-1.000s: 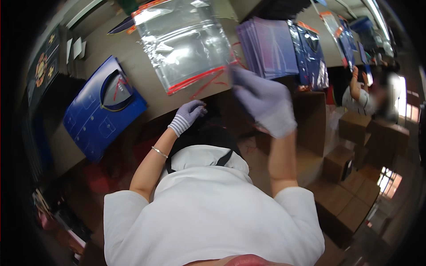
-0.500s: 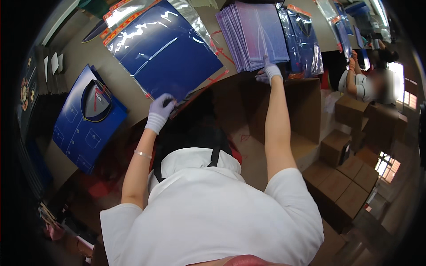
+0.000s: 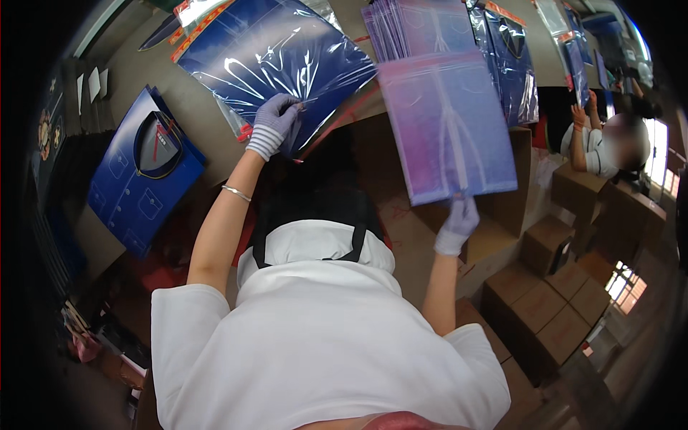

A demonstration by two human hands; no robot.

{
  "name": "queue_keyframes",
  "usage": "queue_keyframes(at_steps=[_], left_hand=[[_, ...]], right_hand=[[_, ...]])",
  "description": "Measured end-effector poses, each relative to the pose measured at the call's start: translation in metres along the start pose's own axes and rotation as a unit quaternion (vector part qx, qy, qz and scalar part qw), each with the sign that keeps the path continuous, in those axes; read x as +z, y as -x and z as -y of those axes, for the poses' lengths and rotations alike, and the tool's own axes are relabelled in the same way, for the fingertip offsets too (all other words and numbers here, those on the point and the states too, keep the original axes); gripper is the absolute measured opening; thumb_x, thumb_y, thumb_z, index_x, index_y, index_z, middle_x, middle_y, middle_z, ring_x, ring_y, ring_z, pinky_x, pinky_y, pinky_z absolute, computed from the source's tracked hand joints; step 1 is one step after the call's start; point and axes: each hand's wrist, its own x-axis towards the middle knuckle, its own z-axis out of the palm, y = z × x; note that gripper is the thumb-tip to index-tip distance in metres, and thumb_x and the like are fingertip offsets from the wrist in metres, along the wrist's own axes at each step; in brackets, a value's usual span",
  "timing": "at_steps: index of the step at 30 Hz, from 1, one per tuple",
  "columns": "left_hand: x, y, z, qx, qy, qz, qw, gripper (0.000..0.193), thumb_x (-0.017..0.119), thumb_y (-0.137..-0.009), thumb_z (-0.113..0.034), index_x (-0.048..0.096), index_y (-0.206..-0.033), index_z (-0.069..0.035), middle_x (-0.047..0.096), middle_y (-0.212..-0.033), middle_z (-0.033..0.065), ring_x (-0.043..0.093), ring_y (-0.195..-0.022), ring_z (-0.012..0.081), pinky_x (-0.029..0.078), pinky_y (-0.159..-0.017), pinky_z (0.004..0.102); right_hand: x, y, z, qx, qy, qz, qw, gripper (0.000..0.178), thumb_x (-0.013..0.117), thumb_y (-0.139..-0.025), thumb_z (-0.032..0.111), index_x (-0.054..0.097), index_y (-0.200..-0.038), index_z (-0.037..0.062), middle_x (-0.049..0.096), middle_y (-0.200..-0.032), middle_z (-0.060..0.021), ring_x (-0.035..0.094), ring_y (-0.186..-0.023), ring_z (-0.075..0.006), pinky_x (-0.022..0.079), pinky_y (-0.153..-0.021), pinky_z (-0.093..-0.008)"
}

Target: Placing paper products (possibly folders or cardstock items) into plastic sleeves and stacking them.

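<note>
The left hand is pinching the near part of the blue pack, fingers curling close around the film; creases are fanning out from that pinch, so the grip is probably lifting and tensioning the near side while the far end is resting on the table and taking the weight. The right hand is holding the purple sheet between thumb and fingers at the middle of its near edge, a spot that is likely keeping it balanced and its face uncovered; the sheet is reaching out over the open box, its far end overlapping the purple stack. That stack is sitting just right of the blue pack, presumably for easy reach. The blue bag is standing apart at the left. Compared with half a second ago, the right hand is no longer touching the stack's front but is drawing one sheet toward the body, and the left hand is now gripping farther in, wrinkling film that was lying smoother.
</note>
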Motion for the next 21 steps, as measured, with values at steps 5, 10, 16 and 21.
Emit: queue_keyframes(at_steps=[5,10,16,21], left_hand=[[0.007,-0.012,-0.024,0.021,-0.019,-0.045,0.999,0.014,0.062,-0.078,-0.012,0.062,-0.085,0.0,0.06,-0.074,0.0102,0.057,-0.068,0.0188,0.046,-0.067,0.0286],[-0.008,0.007,-0.042,0.088,-0.073,-0.042,0.993,0.014,0.061,-0.079,-0.009,0.063,-0.089,0.0,0.06,-0.077,0.0084,0.057,-0.072,0.0152,0.046,-0.069,0.0265],[-0.025,0.025,-0.049,0.16,0.001,-0.002,0.987,0.013,0.059,-0.076,-0.001,0.062,-0.089,0.001,0.056,-0.085,0.0079,0.055,-0.075,0.0163,0.045,-0.069,0.0259],[-0.056,0.034,-0.033,0.057,-0.046,-0.118,0.99,0.013,0.062,-0.075,-0.007,0.063,-0.086,-0.001,0.057,-0.084,0.01,0.056,-0.075,0.0214,0.047,-0.067,0.0301]], right_hand=[[0.034,0.09,0.003,0.027,0.092,0.099,0.99,0.017,0.056,-0.083,0.008,0.061,-0.093,-0.005,0.058,-0.073,-0.0009,0.049,-0.068,-0.0068,0.041,-0.063,-0.0217],[0.073,0.084,0.013,0.251,-0.177,0.229,0.924,0.019,0.05,-0.083,0.011,0.055,-0.08,-0.0066,0.059,-0.068,-0.0114,0.06,-0.059,-0.0176,0.05,-0.056,-0.0276],[0.209,-0.002,0.003,0.16,-0.23,0.403,0.871,0.021,0.052,-0.084,0.012,0.055,-0.087,-0.0082,0.063,-0.073,-0.0173,0.065,-0.061,-0.0266,0.052,-0.052,-0.0302],[0.153,0.023,0.025,0.23,-0.091,0.444,0.861,0.017,0.053,-0.079,0.009,0.054,-0.086,-0.0062,0.058,-0.065,-0.0157,0.059,-0.051,-0.0242,0.05,-0.048,-0.0305]])
